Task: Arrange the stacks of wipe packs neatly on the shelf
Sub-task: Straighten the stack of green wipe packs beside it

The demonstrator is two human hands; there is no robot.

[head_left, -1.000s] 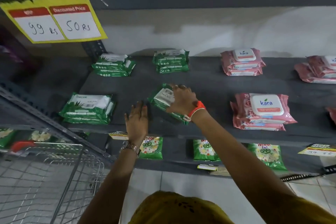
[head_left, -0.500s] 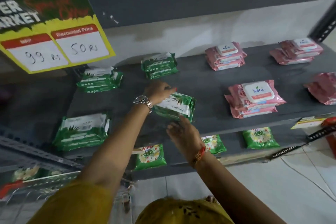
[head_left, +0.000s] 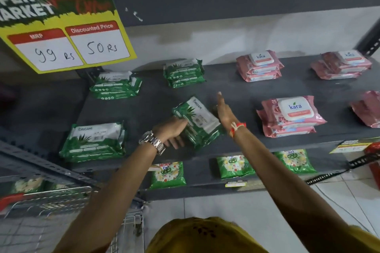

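1. At the far left, a yellow price sign (head_left: 61, 33) hangs over the grey shelf (head_left: 236, 92). Part of its words are cut off.
2. A green Origami stack (head_left: 93, 141) lies flat at the front left. Two more green stacks sit at the back.
3. The middle green Origami stack (head_left: 196, 121) was lying flat a second ago. Now it is turned and tilted, so it is not neat yet and I think it needs to be set down straight.
4. The left hand (head_left: 172, 132) is clamped on that stack's left edge, fingers under it.
5. The right hand (head_left: 224, 112) has let go. It is spread flat, just beside the stack's right side. I cannot tell if it touches.
6. Pink Kara stacks (head_left: 287, 117) sit to the right, tidy enough.
7. The far-right pink pack (head_left: 368, 109) is cut off and blurry. How many packs the tilted stack has is hard to see.
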